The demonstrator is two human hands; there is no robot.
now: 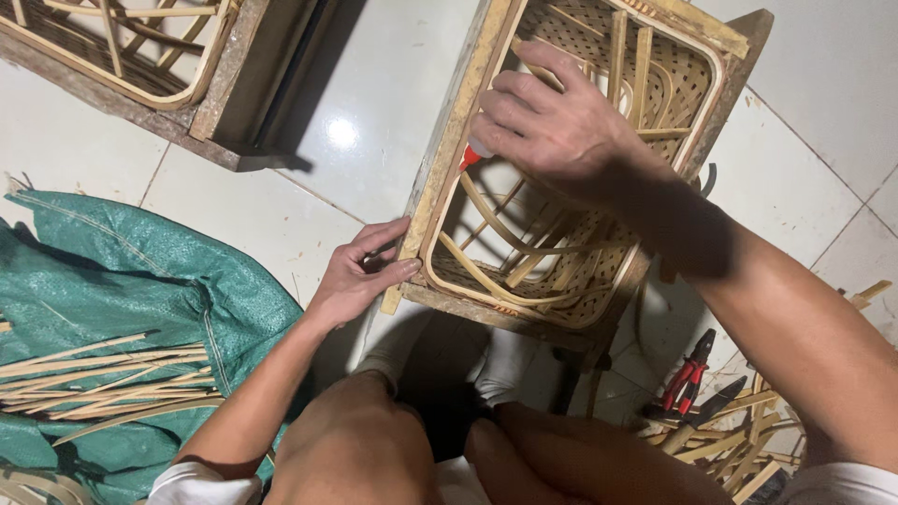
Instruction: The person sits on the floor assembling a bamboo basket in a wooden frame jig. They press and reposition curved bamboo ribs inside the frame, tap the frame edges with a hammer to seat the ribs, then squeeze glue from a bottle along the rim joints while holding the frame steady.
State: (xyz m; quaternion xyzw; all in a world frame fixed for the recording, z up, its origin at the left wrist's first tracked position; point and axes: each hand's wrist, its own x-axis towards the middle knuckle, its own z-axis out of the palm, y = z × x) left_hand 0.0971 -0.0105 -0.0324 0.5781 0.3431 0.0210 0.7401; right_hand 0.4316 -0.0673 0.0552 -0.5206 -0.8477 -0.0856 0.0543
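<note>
A wicker basket frame [524, 271] stands on the white tiled floor [374, 112], just beyond the person's knees. The left hand [360, 276] grips the near-left corner of the frame, thumb and fingers curled around the wooden edge. The right hand [552, 122] rests over the frame's left rail further up, fingers bent and closed on a small tube with a red tip [470, 155] that pokes out against the rail. To the left of the frame lies a green woven sack [140, 281] with a bundle of thin cane strips [103, 379] on it. To the right of the frame, red-handled pliers [690, 372] lie among cane offcuts. Beyond the frame to the left stands a second frame [140, 56].
</note>
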